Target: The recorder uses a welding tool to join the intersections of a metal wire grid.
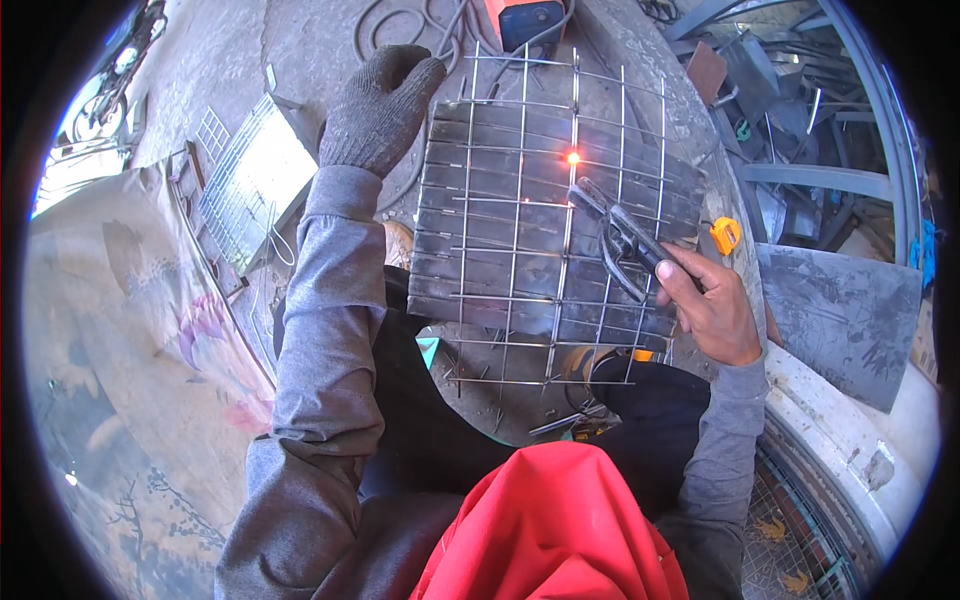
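A wire mesh of thin crossed rods lies over a dark slatted metal surface in front of me. My right hand, bare, is closed round a welding electrode holder angled up and left over the mesh. Just beyond its jaws an orange-white spot glows at a wire crossing. Beside the mesh's far left corner is my left hand, in a dark grey knitted glove. Its fingers are curled together; whether anything is between them is hidden.
An orange and dark machine and coiled cable sit at the far side. Left stands a panel with wire grid. A yellow tape measure, grey metal sheet and scrap metal rack are right.
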`<state>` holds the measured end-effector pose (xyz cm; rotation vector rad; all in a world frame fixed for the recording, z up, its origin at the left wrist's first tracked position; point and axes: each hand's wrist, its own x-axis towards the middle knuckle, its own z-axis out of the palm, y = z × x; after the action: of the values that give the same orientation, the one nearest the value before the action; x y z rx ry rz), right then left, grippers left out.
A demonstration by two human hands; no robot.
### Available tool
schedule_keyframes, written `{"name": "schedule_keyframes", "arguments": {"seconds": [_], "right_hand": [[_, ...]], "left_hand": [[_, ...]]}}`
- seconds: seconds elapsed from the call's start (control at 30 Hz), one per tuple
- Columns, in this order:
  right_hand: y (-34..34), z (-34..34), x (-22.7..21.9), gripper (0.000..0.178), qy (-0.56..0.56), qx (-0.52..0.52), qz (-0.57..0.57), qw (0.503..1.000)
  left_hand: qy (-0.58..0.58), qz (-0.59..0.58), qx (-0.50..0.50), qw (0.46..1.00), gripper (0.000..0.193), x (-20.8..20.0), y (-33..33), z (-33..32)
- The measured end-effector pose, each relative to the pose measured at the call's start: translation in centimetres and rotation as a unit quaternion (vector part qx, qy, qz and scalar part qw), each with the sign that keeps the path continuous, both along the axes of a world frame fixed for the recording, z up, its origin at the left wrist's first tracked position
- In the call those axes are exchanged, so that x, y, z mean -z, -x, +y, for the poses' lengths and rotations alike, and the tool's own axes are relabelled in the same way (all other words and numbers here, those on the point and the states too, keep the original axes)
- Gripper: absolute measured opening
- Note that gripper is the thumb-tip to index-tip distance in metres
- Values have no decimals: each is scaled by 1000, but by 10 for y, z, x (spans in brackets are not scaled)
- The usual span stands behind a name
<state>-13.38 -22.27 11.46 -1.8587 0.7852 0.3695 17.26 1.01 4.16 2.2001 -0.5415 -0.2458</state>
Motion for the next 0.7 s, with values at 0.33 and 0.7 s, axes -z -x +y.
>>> {"name": "schedule_keyframes", "arguments": {"seconds": [0.33, 0.7], "right_hand": [[-1, 1, -1, 49, 10, -19, 10, 1000], [3, -3, 0, 49, -3, 20, -10, 1000]], "left_hand": [[-52, -113, 17, 992, 49, 7, -4, 4], [44, 6, 28, 999, 47, -1, -1, 5]]}}
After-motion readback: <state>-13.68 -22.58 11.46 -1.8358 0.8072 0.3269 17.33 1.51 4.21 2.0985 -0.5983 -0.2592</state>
